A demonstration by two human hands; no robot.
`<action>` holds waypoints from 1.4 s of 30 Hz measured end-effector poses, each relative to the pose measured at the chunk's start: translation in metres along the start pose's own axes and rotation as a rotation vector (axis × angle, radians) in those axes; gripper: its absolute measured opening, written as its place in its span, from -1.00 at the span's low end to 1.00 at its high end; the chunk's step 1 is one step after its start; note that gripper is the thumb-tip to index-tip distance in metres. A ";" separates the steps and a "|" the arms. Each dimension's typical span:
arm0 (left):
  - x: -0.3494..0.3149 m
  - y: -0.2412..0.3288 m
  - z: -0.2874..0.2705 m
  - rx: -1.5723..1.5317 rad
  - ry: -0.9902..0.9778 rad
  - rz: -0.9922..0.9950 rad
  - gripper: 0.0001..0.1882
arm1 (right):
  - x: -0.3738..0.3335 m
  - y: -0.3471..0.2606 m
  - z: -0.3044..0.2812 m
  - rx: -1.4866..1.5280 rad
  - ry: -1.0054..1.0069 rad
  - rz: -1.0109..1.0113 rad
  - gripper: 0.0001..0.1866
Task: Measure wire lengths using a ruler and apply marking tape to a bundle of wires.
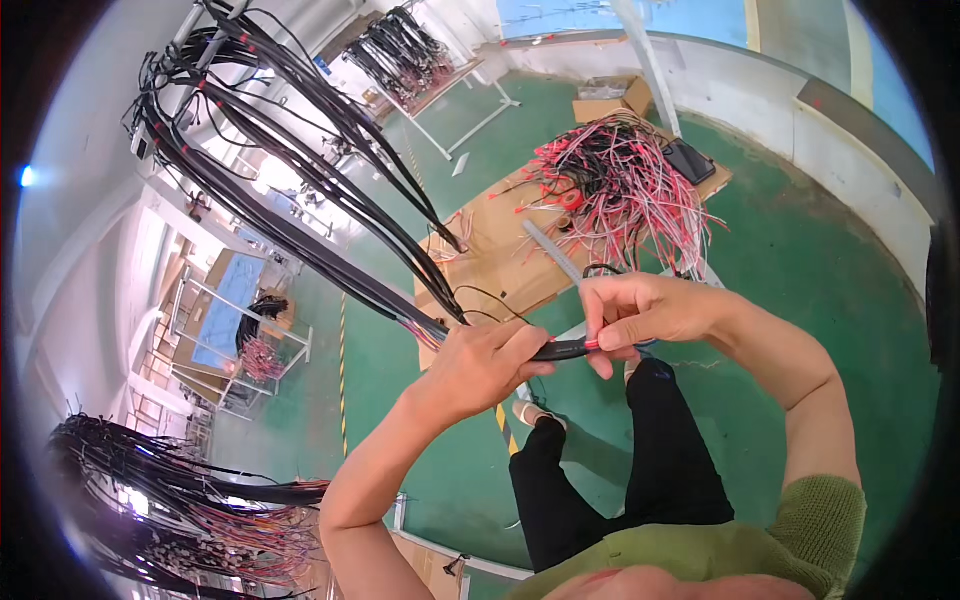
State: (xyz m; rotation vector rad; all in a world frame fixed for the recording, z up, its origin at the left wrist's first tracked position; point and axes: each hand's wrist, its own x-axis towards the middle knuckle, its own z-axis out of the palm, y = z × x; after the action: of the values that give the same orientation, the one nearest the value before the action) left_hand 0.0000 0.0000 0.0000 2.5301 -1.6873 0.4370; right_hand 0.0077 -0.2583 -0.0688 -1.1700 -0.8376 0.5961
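In the head view, the left hand wraps a smooth black cable, the right hand pinching its red-banded end, off the near edge of a flat brown worktop bearing stringy, tangled wires toward its right corners.

A stretch of the smooth, round black cable is covered by the bare left hand, and its right-hand part is hidden by the bare right hand. The small red piece beside the right thumb is too small to be identified. The brown board tabletop is partly covered by the tangled red, white and black wires. Some long, hanging black cables are cut off by the upper edge. The knitted green top is cut off below.
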 end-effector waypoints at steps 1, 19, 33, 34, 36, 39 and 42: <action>-0.002 0.001 -0.007 -0.042 -0.023 0.003 -0.68 | 0.005 -0.006 0.003 -0.014 -0.041 0.016 -0.68; -0.046 -0.001 -0.041 0.011 0.101 0.115 -0.64 | 0.045 -0.032 0.049 -0.203 -0.171 0.122 -0.74; -0.049 0.006 -0.043 0.162 -0.058 -0.394 -0.74 | 0.062 -0.004 0.052 -1.161 0.354 -0.500 -0.87; -0.052 -0.003 -0.040 0.047 -0.046 -0.336 -0.75 | 0.063 -0.008 0.050 -1.097 0.268 -0.420 -0.85; -0.054 -0.006 -0.036 -0.068 -0.032 -0.279 -0.77 | 0.062 -0.020 0.046 -1.033 0.181 -0.341 -0.83; -0.056 -0.003 -0.030 0.193 0.037 -0.179 -0.81 | 0.064 -0.033 0.042 -0.875 0.028 -0.007 -0.79; -0.067 0.005 -0.022 0.577 0.232 -0.104 -0.80 | 0.072 -0.030 0.044 -1.065 0.073 -0.213 -0.82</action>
State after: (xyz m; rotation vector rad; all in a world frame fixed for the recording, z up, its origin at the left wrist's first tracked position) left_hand -0.0325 0.0623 0.0025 2.7604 -1.4952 1.3156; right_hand 0.0122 -0.1866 -0.0150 -1.9971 -1.2454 -0.1324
